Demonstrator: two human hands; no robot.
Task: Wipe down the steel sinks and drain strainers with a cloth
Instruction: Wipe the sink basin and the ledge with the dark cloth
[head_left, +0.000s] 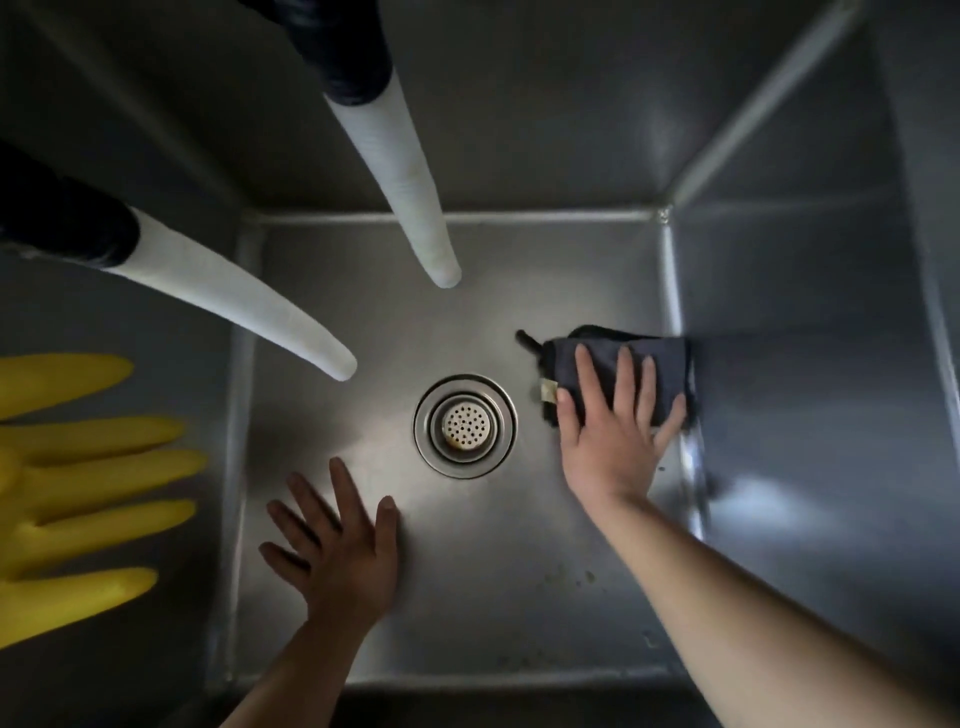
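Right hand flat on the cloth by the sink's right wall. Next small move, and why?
Probably slide the right hand and the dark folded cloth left across the steel sink floor onto the round perforated drain strainer. The strainer lies bare just left of the cloth, and the left hand rests flat on the floor below it.

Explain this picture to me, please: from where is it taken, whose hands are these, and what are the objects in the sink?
The camera sits on a person's head and looks straight down into a deep steel sink. Both bare hands belong to that person. The right hand presses flat on a dark folded cloth at the right side of the sink floor. The left hand lies open on the floor and holds nothing. Between them is the round drain strainer. Two white hoses hang in from above. A yellow rubber glove shows at the left.
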